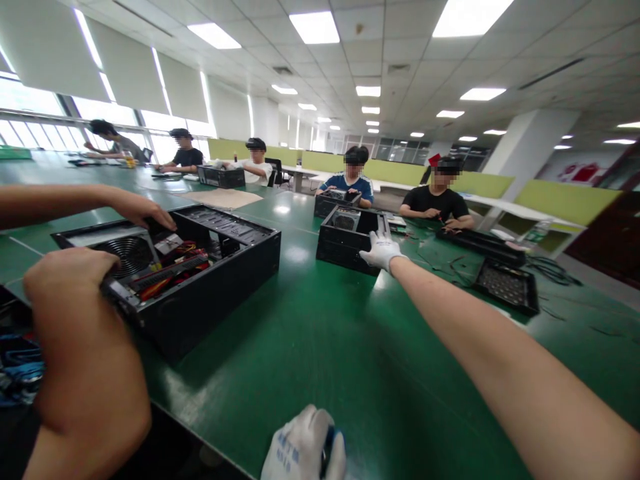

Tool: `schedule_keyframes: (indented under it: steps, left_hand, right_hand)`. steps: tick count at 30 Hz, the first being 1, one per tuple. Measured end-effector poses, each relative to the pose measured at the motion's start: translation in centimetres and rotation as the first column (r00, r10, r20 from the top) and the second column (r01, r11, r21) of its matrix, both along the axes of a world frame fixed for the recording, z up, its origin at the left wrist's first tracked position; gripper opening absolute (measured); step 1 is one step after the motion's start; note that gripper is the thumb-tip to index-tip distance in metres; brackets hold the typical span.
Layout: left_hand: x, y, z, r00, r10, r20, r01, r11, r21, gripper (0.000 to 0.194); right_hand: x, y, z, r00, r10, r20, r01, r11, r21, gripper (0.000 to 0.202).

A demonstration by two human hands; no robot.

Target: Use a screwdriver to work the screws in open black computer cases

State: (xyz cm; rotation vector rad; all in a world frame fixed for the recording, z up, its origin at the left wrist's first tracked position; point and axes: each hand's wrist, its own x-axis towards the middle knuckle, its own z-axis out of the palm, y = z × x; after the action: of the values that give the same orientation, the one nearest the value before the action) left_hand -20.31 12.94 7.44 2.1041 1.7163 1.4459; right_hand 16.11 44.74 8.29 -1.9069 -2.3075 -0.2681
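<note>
My right hand (383, 253), in a white glove, is stretched out to a black computer case (345, 248) across the table. Its fingers are hooked over the case's near right edge, with the thumb against the outer wall. A metal power supply (346, 220) shows inside that open-topped case. Low in the view, by the table's front edge, my left hand (304, 448) is also gloved in white. Its fingers are curled around a blue and black handle (329, 445), mostly hidden by the glove, so I cannot tell the tool.
At left, a co-worker's bare hands (143, 208) are on a larger open computer case (215, 293) with wires inside. More people sit around the green table (300, 347). A black perforated panel (507, 285) and cables (553, 270) lie at right.
</note>
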Motion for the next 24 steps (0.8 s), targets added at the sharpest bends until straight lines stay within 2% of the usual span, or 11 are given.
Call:
schedule_keyframes:
  steps: [2, 3, 5, 6, 9, 12, 15, 17, 20, 22, 24]
  left_hand:
    - [-6.0, 3.9, 4.4, 1.000, 0.010, 0.016, -0.010, 1.000, -0.019, 0.035]
    - [-8.7, 5.8, 6.4, 1.000, 0.014, 0.021, -0.013, 0.999, -0.040, 0.030]
    - [-13.1, 9.5, 9.8, 1.000, -0.004, 0.025, 0.007, 0.994, -0.109, 0.052]
    - [-14.8, 11.1, 11.0, 0.999, -0.019, 0.027, 0.023, 0.988, -0.150, 0.054]
    - [-17.8, 14.3, 13.0, 0.999, -0.034, 0.042, 0.043, 0.967, -0.251, 0.047]
    - [-18.1, 14.6, 13.0, 0.999, -0.007, 0.053, 0.022, 0.959, -0.282, 0.044]
    - [-16.0, 12.0, 11.4, 0.997, 0.048, 0.061, -0.033, 0.975, -0.221, 0.045]
    - [-13.0, 9.2, 9.0, 0.993, 0.094, 0.072, -0.083, 0.986, -0.143, 0.041]
    - [-6.6, 4.7, 3.6, 0.988, 0.134, 0.078, -0.129, 0.989, -0.066, 0.023]
    - [-1.5, 1.7, -0.4, 0.989, 0.135, 0.067, -0.131, 0.990, -0.052, 0.031]
    - [3.6, -1.1, -4.1, 0.991, 0.127, 0.049, -0.124, 0.991, -0.057, 0.031]
  right_hand:
    - [-0.1, 0.9, -0.2, 1.000, 0.003, 0.019, -0.003, 1.000, -0.017, 0.094]
    - [-0.1, 1.3, -0.3, 1.000, 0.004, 0.027, -0.003, 1.000, -0.026, 0.095]
    - [0.0, 2.0, -0.5, 0.999, 0.001, 0.042, 0.000, 0.999, -0.042, 0.095]
    - [0.0, 2.2, -0.6, 0.999, -0.001, 0.048, 0.003, 0.999, -0.049, 0.095]
    - [0.0, 2.6, -0.8, 0.998, -0.002, 0.066, 0.005, 0.999, -0.045, 0.093]
    - [-0.2, 2.7, -0.7, 0.996, 0.001, 0.094, 0.001, 1.000, -0.019, 0.090]
    - [-0.5, 2.5, -0.1, 0.992, -0.001, 0.124, 0.002, 1.000, -0.007, 0.081]
    - [-0.7, 1.9, 0.3, 0.990, 0.000, 0.140, 0.000, 1.000, 0.002, 0.072]
    - [-0.8, 0.1, 0.6, 0.987, 0.015, 0.159, -0.022, 0.999, 0.037, 0.062]
    - [-0.6, -1.6, 0.6, 0.985, 0.032, 0.170, -0.044, 0.997, 0.067, 0.058]
    - [-0.2, -3.5, 0.6, 0.983, 0.049, 0.179, -0.066, 0.993, 0.092, 0.057]
